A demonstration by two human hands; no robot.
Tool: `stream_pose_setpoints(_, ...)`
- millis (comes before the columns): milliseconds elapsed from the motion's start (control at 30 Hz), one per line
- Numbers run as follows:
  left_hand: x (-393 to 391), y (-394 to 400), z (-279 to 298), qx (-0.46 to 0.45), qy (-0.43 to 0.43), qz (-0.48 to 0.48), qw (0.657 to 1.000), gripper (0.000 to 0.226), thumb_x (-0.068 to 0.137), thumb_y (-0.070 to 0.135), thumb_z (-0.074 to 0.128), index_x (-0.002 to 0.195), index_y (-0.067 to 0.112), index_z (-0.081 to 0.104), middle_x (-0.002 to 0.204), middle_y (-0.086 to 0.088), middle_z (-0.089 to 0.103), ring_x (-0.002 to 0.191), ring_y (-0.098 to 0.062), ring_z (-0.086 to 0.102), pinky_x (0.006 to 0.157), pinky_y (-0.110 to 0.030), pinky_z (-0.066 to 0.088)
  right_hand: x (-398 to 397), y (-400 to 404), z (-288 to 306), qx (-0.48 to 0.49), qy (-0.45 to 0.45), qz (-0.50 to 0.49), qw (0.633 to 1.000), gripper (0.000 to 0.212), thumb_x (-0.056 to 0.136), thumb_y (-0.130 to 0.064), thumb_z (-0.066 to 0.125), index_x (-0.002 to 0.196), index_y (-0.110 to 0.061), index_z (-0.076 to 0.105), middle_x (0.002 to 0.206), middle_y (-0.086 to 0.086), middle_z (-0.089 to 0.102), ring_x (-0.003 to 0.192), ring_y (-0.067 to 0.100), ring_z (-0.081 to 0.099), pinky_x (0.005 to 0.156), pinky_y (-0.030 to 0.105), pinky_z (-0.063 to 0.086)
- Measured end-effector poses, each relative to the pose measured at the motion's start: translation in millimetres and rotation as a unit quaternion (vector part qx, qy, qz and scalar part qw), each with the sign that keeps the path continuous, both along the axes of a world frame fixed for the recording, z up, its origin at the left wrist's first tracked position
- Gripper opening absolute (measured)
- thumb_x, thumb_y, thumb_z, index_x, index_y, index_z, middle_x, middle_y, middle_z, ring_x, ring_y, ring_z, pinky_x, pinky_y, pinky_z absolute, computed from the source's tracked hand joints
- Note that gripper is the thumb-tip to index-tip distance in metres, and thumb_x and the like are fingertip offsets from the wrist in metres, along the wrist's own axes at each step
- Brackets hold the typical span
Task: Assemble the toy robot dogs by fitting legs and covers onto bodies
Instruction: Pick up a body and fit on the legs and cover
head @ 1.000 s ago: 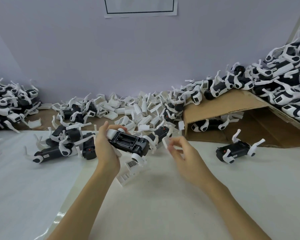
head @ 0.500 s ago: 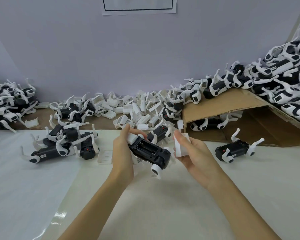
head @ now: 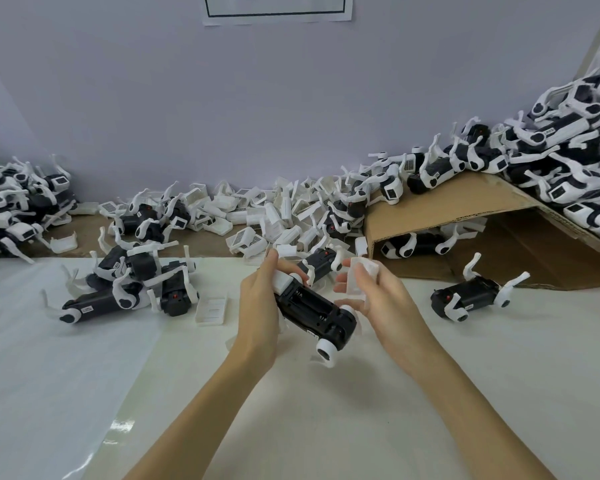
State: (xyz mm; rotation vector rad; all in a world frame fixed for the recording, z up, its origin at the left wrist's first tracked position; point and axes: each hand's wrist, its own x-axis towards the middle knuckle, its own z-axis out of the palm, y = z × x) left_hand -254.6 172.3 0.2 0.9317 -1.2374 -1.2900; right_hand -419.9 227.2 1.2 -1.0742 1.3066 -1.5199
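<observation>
The left hand point(head: 257, 306) grips a black toy robot dog body point(head: 314, 308) above the white table point(head: 326, 410). Its fingers are curled around the far end of the body, where a white part is fitted. The body lies tilted, with the open battery compartment facing up, and its near end points toward the camera and to the right. A white round leg joint point(head: 326, 349) sits at this near end.

The right hand point(head: 374, 292) holds a small white cover point(head: 359, 275) between the thumb and the fingers, just beside the body on its right side. The cover is not on the body yet.

A loose white cover point(head: 211, 309) lies on the table left of the hands. Behind them is a heap of white covers point(head: 281, 216) along the wall. One assembled dog point(head: 471, 296) lies on the right, near a brown cardboard box point(head: 440, 202). More dogs are piled on the box point(head: 568, 161), and another group point(head: 125, 282) lies on the left.
</observation>
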Motion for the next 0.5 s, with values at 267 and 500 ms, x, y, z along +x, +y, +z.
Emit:
stream_pose_setpoints(267, 0.3, -1.2, -5.8, -0.041, -0.062, 0.014, 0.997, 0.061, 0.113, 0.045, 0.041, 0.076, 0.008, 0.071, 0.092, -0.015, 0.072, 0.081, -0.011, 0.065, 0.079, -0.037, 0.043, -7.9, 4.3, -2.8, -0.063, 0.361, -0.095, 0.926, 0.058, 0.074, -0.067, 0.076, 0.123, -0.037, 0.071, 0.092, -0.005, 0.054, 0.083, 0.017, 0.052, 0.069, 0.021, 0.046)
stream_pose_setpoints(500, 1.2, -4.3, -6.4, -0.03, -0.051, 0.012, 0.998, 0.061, 0.113, 0.045, 0.042, 0.079, 0.004, 0.071, 0.091, -0.019, 0.071, 0.082, -0.018, 0.064, 0.084, -0.04, 0.045, -15.9, 3.0, -2.7, -0.052, 0.311, -0.008, 0.949, 0.037, 0.096, -0.044, 0.069, 0.132, -0.041, 0.063, 0.065, -0.007, 0.061, 0.061, 0.012, 0.057, 0.067, 0.026, 0.051)
